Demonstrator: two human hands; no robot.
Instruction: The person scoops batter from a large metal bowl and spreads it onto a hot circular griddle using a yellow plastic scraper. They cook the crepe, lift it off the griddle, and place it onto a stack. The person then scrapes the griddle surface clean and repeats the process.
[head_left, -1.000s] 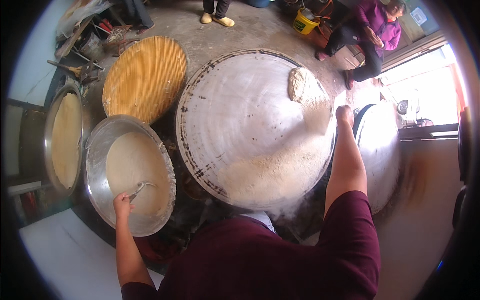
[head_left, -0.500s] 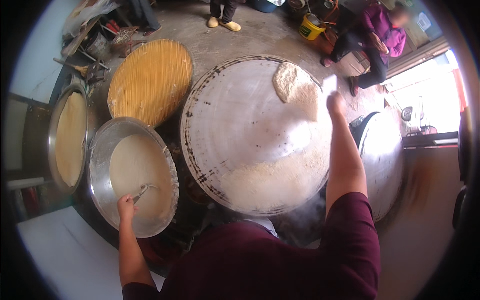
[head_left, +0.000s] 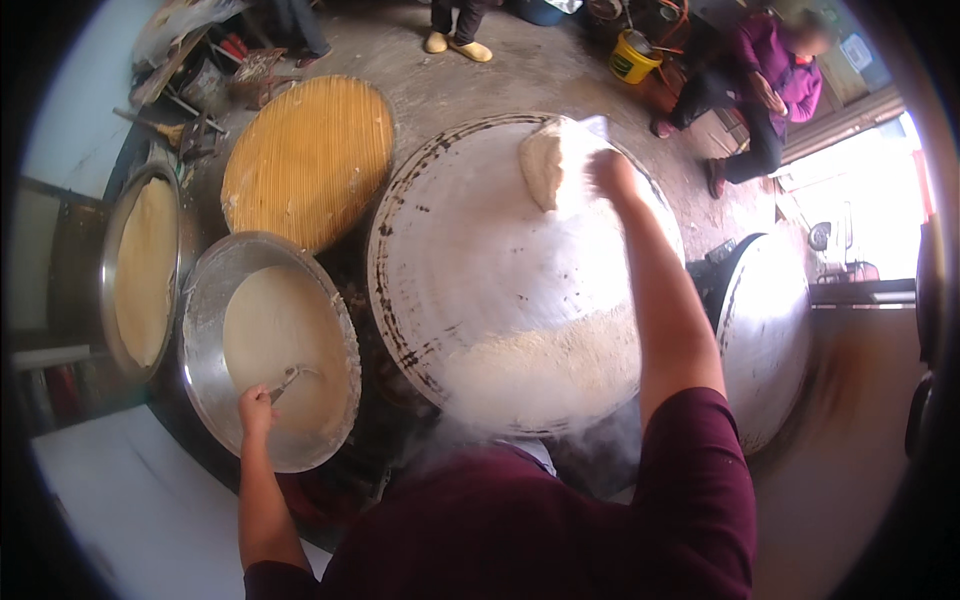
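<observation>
A big round griddle [head_left: 480,250] fills the middle, its near part coated with thin, pale batter. My right hand [head_left: 610,175], slightly blurred, grips a pale flat scraper [head_left: 591,128] near the griddle's far edge, beside a heap of batter [head_left: 540,170]. My left hand [head_left: 255,405] is closed on the handle of a metal ladle [head_left: 294,375], whose head dips into pale batter [head_left: 270,320] in a steel basin [head_left: 205,360] at the left. Steam rises along the griddle's near edge.
A round bamboo mat [head_left: 305,160] lies behind the basin; a pan with flat sheets [head_left: 140,270] stands far left. A round metal lid [head_left: 760,340] stands right. Someone in purple [head_left: 760,70] sits at upper right; another person's shoes [head_left: 465,45] show beyond the griddle, near a yellow bucket [head_left: 630,62].
My right hand and scraper have swept left and toward the far edge, and the batter heap has shifted left with them. My left hand stays on the ladle, almost unmoved.
</observation>
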